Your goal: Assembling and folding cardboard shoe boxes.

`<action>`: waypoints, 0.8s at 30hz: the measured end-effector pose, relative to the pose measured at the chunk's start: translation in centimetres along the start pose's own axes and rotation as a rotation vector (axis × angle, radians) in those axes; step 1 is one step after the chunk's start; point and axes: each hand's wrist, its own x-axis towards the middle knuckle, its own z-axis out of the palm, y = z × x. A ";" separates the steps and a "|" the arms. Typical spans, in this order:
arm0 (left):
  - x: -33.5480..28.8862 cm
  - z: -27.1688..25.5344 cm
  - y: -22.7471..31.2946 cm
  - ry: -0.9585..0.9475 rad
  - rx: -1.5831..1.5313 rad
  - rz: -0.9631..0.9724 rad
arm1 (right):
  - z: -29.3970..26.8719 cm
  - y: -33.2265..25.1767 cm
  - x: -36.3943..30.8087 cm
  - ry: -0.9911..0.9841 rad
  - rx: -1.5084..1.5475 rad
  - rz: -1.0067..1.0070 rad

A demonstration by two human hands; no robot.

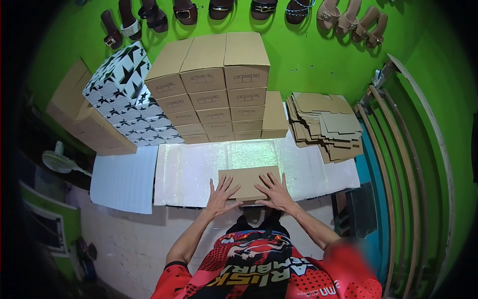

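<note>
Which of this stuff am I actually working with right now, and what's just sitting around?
In hand:
left hand
right hand
brown cardboard box
worktable

Lying about:
stacked brown boxes
star-patterned boxes
pile of flat cardboard blanks
sandals on the green wall
fan

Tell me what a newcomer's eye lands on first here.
The bright green wall with sandals hung along its top, and below it stacked brown cardboard boxes beside black-and-white star-patterned boxes. Nearer, the left hand and right hand press flat on one brown box on the shiny white table.
</note>
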 end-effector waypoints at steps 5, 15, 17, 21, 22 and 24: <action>0.1 0.3 -1.2 -0.040 -0.176 0.016 | -0.2 1.1 0.2 -0.046 0.081 0.043; -0.1 1.0 -0.8 -0.071 0.021 0.005 | 1.3 1.0 -0.7 -0.016 0.077 0.028; -0.4 0.9 -0.3 -0.091 0.142 -0.005 | 1.2 0.4 -0.8 -0.026 -0.028 0.034; 0.5 0.9 1.3 -0.059 0.206 0.004 | 1.9 0.0 -0.6 0.027 -0.051 0.038; 0.7 1.2 1.4 -0.050 0.212 0.022 | 2.4 0.0 -0.6 0.055 -0.059 0.024; 1.3 2.0 1.2 -0.040 0.178 0.029 | 3.3 0.2 -0.2 0.061 -0.069 -0.004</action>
